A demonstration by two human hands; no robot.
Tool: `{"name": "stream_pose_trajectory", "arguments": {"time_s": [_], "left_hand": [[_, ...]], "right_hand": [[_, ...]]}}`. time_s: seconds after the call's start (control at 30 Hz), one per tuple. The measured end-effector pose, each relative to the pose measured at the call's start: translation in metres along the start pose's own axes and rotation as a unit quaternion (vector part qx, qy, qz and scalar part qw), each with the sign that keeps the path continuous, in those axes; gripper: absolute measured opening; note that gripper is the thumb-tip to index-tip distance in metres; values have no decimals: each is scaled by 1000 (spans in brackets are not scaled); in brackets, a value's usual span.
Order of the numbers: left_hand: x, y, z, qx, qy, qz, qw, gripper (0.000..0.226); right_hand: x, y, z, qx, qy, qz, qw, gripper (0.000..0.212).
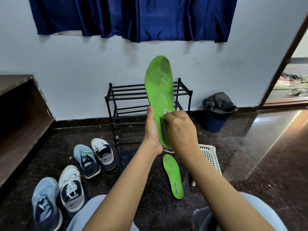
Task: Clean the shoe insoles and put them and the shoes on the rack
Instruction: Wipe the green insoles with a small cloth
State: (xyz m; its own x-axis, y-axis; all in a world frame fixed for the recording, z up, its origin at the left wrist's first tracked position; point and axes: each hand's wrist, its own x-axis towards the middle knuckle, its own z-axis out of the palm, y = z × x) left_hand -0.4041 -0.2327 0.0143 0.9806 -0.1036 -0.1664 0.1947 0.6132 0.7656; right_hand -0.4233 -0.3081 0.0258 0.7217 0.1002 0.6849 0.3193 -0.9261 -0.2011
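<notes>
Soft, even daylight filled the room, bright overall. The pale wall (75, 60) looked flat and evenly lit, with only faint shading under the blue curtain (133, 17). On the right, pale streaks of glare lay across the polished dark floor (275, 130). The recess of the wooden shelf (25, 130) on the left was in deep shadow. The shoes (86, 160) cast only weak, soft shadows. Focus was sharp on the raised green insole (158, 90), its lettering readable. Wide-angle distortion tilted the door frame (285, 64) and stretched the picture's edges.
</notes>
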Motion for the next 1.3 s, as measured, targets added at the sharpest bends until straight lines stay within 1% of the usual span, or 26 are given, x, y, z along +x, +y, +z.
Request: {"name": "stream_pose_trajectory", "arguments": {"time_s": [0.07,0.1,0.17,0.23,0.3,0.47,0.6,0.7,0.83,0.97,1.03,1.1,1.17,1.23,1.3], "left_hand": [[-2,-3,1,11,-10,-4,1000,78],[-3,-5,2,15,-11,-8,1000,75],[-4,-7,3,15,-12,-18,1000,69],[-4,-4,3,9,-4,-20,1000,68],[-4,0,1,4,8,-13,1000,70],[-5,5,1,2,24,-5,1000,77],[-5,11,2,-16,17,11,1000,67],[-3,13,0,-41,-3,30,999,57],[0,14,-2,-58,-22,25,998,56],[0,8,0,-99,-22,7,995,59],[0,1,2,-94,-15,-3,995,66],[1,-5,4,-82,-7,-5,997,79],[0,-10,7,-74,-10,-9,997,88],[-1,-10,8,-71,-19,-15,997,85],[-2,-7,7,-70,-27,-16,997,78]], "right_hand": [[3,0,-2,-2,16,10,1000,9],[3,-1,-2,-1,13,17,1000,8],[0,-1,-4,0,-10,23,1000,7],[-4,-2,-5,-3,-54,35,998,7],[-8,-3,-5,2,-109,47,993,18],[-15,0,-11,11,-148,92,985,31],[-19,8,-14,46,-206,120,970,32],[-20,13,-14,46,-220,124,967,32],[-22,17,-14,63,-206,110,970,27],[-23,10,-13,120,-177,79,974,21],[-20,8,-11,147,-140,61,977,19],[-15,10,-7,166,-91,51,981,18],[-12,12,-4,172,-67,55,981,16],[-10,12,-3,175,-50,65,981,16],[-11,10,-1,175,-41,66,982,15]]}}
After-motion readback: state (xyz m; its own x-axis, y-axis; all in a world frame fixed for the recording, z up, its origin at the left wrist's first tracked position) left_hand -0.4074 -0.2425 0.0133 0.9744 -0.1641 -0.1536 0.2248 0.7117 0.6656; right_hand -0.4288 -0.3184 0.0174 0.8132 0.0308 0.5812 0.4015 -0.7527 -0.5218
